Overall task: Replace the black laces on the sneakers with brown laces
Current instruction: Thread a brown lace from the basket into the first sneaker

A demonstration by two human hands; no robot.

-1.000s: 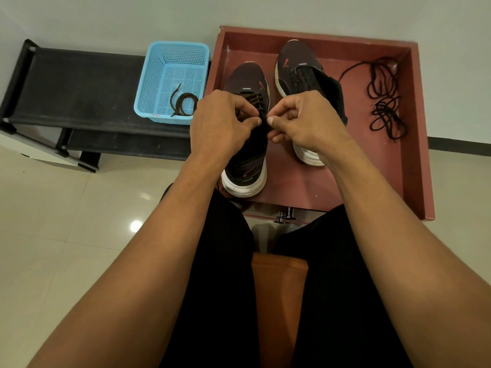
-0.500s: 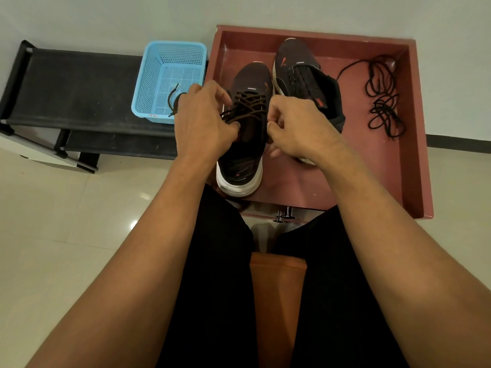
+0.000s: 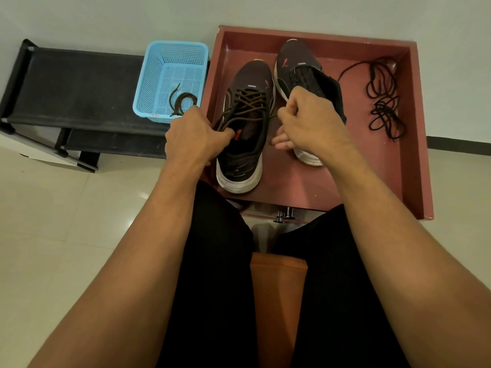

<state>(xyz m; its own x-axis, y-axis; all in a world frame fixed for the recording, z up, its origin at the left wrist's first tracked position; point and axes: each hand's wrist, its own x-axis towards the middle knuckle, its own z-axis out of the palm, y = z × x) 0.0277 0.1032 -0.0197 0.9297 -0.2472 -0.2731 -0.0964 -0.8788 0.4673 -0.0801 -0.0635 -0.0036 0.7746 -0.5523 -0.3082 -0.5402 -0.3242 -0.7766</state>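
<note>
Hands parted wider | brown lace [image 3: 249, 100] ends pinched (both fingers [image 3: 225, 134])

Single head view, worn on head, seated person. Faces forward and steeply down over own thighs and both forearms. Wide-angle: straight edges bow near frame border. Near range: left hand [image 3: 195, 136] and right hand [image 3: 309, 122] mid-frame, red tray [image 3: 414, 144] just beyond knees, wall at top. No second view, so no shared area.

Dark sneakers [image 3: 245, 144] showing white soles, brown laces [image 3: 248, 100]; red-brown tray [image 3: 414, 155]; perforated light-blue basket [image 3: 151, 83]; black laces [image 3: 382, 102].
</note>
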